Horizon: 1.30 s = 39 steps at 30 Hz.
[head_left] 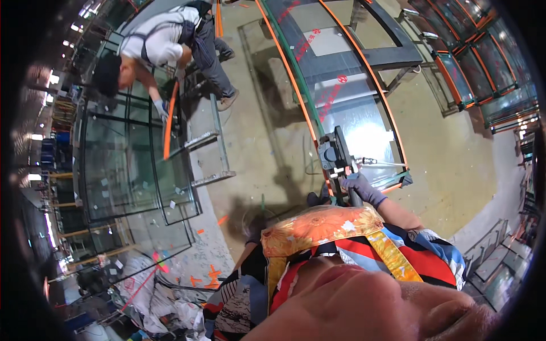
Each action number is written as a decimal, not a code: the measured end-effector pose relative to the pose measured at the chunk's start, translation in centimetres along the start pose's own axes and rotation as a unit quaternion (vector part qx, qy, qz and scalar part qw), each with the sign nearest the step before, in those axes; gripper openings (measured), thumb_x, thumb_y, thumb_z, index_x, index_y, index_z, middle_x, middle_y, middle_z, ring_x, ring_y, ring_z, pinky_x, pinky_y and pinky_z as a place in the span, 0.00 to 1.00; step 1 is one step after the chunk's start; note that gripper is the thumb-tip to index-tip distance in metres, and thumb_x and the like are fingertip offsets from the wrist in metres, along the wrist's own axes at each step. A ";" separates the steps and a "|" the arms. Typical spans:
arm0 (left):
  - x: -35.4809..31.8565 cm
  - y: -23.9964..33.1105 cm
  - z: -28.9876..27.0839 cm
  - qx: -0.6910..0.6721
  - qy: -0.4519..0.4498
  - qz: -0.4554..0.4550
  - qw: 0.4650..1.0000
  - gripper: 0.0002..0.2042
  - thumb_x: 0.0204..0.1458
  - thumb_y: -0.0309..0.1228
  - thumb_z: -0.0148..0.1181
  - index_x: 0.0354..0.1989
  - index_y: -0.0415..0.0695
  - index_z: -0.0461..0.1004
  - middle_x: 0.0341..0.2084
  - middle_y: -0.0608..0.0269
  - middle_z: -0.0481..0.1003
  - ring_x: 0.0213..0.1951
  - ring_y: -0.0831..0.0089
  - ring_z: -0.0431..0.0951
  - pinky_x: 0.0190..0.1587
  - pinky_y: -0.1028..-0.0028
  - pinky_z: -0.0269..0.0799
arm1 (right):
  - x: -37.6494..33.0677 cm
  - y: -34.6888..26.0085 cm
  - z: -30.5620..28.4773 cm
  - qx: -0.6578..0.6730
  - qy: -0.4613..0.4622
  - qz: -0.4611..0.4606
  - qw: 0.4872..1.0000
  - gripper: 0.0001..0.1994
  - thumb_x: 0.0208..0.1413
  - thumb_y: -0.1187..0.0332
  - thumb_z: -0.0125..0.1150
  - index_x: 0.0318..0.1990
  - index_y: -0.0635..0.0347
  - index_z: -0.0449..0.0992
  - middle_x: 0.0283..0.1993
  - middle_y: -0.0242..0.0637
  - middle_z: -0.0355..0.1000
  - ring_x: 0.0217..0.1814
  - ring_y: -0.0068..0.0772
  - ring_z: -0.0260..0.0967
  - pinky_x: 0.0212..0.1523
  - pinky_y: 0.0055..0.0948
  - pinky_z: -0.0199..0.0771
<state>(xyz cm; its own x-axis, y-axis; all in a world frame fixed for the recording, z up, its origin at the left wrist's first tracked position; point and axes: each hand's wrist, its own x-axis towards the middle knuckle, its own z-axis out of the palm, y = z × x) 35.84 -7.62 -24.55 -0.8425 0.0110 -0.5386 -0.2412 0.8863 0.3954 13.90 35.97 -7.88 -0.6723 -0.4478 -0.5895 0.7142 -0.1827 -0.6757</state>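
Note:
My right hand (363, 188), in a grey-purple glove, is closed round the rear grip of a black and grey power tool (335, 152) that looks like a belt sander. A metal fitting (369, 162) sticks out of the tool's right side. The tool is at the near end of a long glass panel (364, 122) with orange strips along its edges and red print on its face. Low on my left side, my left hand (256, 228) hangs dark against a shadow, away from the panel. Its fingers cannot be made out.
At the left, another person (162, 42) bends over large dark-framed glass panes (122, 159), holding an orange strip (170, 122). A metal stand (219, 142) is beside them. Framed panes (472, 62) fill the far right. Plastic sheeting (148, 290) and orange scraps (213, 275) lie near left.

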 end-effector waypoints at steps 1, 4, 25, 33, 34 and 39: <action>1.6 1.6 -0.5 0.017 -0.010 0.025 0.999 0.12 0.51 0.29 0.42 0.42 0.42 0.67 0.35 0.50 0.71 0.33 0.54 0.73 0.33 0.61 0.70 | 0.4 1.0 -0.6 0.001 0.012 -0.012 1.000 0.33 0.42 0.79 0.60 0.57 0.61 0.52 0.34 0.38 0.70 0.31 0.28 0.70 0.32 0.28 0.73; 6.8 6.8 -4.4 0.118 0.000 0.140 0.983 0.13 0.51 0.28 0.41 0.43 0.42 0.67 0.34 0.49 0.71 0.32 0.54 0.73 0.32 0.62 0.70 | 1.1 2.7 -1.5 0.018 0.044 -0.053 0.997 0.36 0.37 0.81 0.60 0.56 0.60 0.51 0.28 0.35 0.69 0.27 0.26 0.67 0.28 0.25 0.70; 21.7 16.9 -48.5 -0.554 0.310 0.182 0.751 0.15 0.54 0.29 0.42 0.50 0.42 0.63 0.26 0.64 0.69 0.16 0.85 0.62 0.17 0.86 0.57 | 7.6 1.6 3.5 0.013 0.375 -0.183 0.909 0.07 0.41 0.68 0.58 0.20 0.52 0.66 0.21 0.23 0.57 0.22 0.16 0.52 0.23 0.23 0.52; 24.5 17.1 -63.6 -0.525 0.347 0.336 0.701 0.15 0.55 0.28 0.42 0.50 0.38 0.63 0.24 0.64 0.69 0.16 0.87 0.59 0.19 0.88 0.55 | 21.0 -12.0 6.7 0.057 0.353 -0.159 0.920 0.14 0.45 0.59 0.57 0.36 0.59 0.73 0.31 0.30 0.68 0.33 0.24 0.64 0.36 0.24 0.66; 25.7 17.6 -64.5 -0.529 0.342 0.352 0.692 0.15 0.56 0.29 0.42 0.49 0.37 0.63 0.24 0.64 0.70 0.16 0.87 0.59 0.19 0.88 0.55 | 22.2 -13.4 6.4 0.025 0.369 -0.176 0.912 0.15 0.46 0.59 0.56 0.37 0.59 0.74 0.32 0.30 0.68 0.34 0.24 0.64 0.37 0.24 0.66; 34.1 20.5 -68.1 -0.543 0.287 0.384 0.689 0.14 0.56 0.28 0.43 0.49 0.40 0.64 0.25 0.65 0.70 0.18 0.88 0.59 0.20 0.88 0.56 | 29.5 -19.2 6.2 0.025 0.349 -0.220 0.911 0.12 0.45 0.63 0.58 0.35 0.59 0.73 0.29 0.31 0.67 0.29 0.24 0.65 0.31 0.24 0.66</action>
<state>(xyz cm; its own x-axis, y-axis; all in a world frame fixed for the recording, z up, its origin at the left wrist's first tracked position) -30.62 -20.58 15.88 -0.8989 -0.1781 0.4003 0.4271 -0.1522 0.8913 -18.45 20.84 -9.56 -0.8428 0.3407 -0.4166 0.3426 -0.2573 -0.9036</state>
